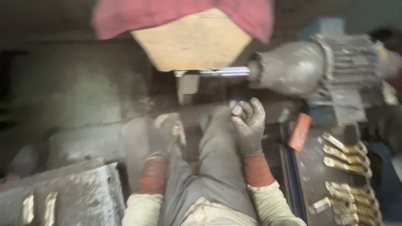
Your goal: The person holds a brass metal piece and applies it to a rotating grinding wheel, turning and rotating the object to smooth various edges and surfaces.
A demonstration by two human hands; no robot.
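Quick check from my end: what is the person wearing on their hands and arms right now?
Both hands wear grey, grimy knit work gloves with red ribbed cuffs: the left hand and the right hand. Above the cuffs, pale cream long sleeves cover the arms. The picture is blurred, so finer markings cannot be made out.

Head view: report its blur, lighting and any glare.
Head view: motion blur smears everything, worst on the left hand and red cloth; the right hand holding a small metal piece reads somewhat clearer; lighting is dim, left side nearly black; bright streaks glare off the spindle and brass parts.
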